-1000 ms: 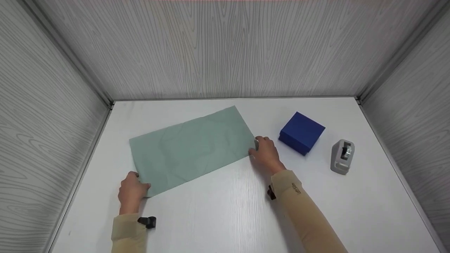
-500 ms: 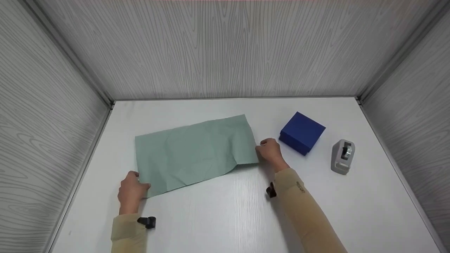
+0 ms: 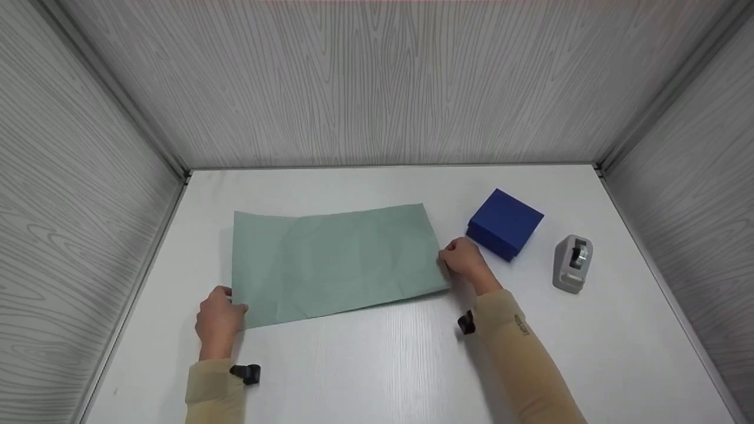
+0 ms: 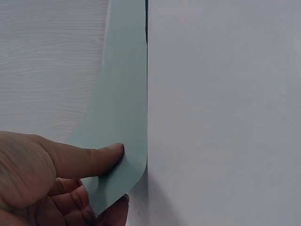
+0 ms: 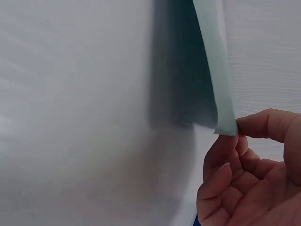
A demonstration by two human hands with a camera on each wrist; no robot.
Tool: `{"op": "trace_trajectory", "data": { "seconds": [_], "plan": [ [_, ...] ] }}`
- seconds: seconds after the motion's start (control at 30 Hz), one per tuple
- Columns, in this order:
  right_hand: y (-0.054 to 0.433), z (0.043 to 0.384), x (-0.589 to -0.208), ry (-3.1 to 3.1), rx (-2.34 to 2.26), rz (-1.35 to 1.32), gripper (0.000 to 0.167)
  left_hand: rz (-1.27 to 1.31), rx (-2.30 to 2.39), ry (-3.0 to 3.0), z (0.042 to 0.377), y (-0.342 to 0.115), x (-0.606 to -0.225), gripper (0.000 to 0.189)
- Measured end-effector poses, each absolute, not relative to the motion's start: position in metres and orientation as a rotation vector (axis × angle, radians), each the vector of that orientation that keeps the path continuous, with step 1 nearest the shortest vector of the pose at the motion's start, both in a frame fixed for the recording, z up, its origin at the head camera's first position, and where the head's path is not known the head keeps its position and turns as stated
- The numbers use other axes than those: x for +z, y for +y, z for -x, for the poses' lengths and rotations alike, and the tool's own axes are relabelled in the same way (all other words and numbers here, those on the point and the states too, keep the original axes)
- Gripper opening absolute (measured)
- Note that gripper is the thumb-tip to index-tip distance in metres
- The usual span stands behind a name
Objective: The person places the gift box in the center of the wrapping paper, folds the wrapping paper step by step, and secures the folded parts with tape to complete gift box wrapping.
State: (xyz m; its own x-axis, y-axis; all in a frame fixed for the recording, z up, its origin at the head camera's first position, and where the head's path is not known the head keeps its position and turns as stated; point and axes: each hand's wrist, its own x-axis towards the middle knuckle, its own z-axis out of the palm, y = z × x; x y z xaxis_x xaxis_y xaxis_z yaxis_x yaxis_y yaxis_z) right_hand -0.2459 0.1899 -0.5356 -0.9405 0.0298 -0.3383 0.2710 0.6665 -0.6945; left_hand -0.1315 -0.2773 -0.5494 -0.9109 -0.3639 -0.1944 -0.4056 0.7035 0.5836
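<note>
A pale green sheet of paper (image 3: 347, 259), lightly creased, stretches across the white table between both hands. At its near left corner my left hand (image 3: 220, 321) pinches it, thumb on top; in the left wrist view that paper corner (image 4: 124, 117) bends up between thumb and fingers. My right hand (image 3: 465, 259) pinches the right edge between thumb and fingertips. In the right wrist view the near edge of the paper (image 5: 221, 89) is raised off the table and casts a dark shadow under it.
A dark blue box (image 3: 505, 224) sits just beyond my right hand. Farther right stands a grey tape dispenser (image 3: 573, 264) with a roll in it. Wood-grain panels (image 3: 377, 82) wall the white table (image 3: 365, 365) at the back and sides.
The right hand has shifted right and slightly nearer, turning the sheet so its near edge lies more level. The left hand stays at its corner. Box and tape dispenser have not moved.
</note>
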Motion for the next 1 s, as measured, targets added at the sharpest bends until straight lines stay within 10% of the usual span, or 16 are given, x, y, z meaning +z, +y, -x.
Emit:
{"op": "trace_trajectory", "data": {
  "seconds": [1.0],
  "plan": [
    [0.231,0.178,-0.532,2.487,-1.099,-0.187,0.005,0.539,0.946,2.721,0.134,-0.264,-0.547,0.044]
  ]
}}
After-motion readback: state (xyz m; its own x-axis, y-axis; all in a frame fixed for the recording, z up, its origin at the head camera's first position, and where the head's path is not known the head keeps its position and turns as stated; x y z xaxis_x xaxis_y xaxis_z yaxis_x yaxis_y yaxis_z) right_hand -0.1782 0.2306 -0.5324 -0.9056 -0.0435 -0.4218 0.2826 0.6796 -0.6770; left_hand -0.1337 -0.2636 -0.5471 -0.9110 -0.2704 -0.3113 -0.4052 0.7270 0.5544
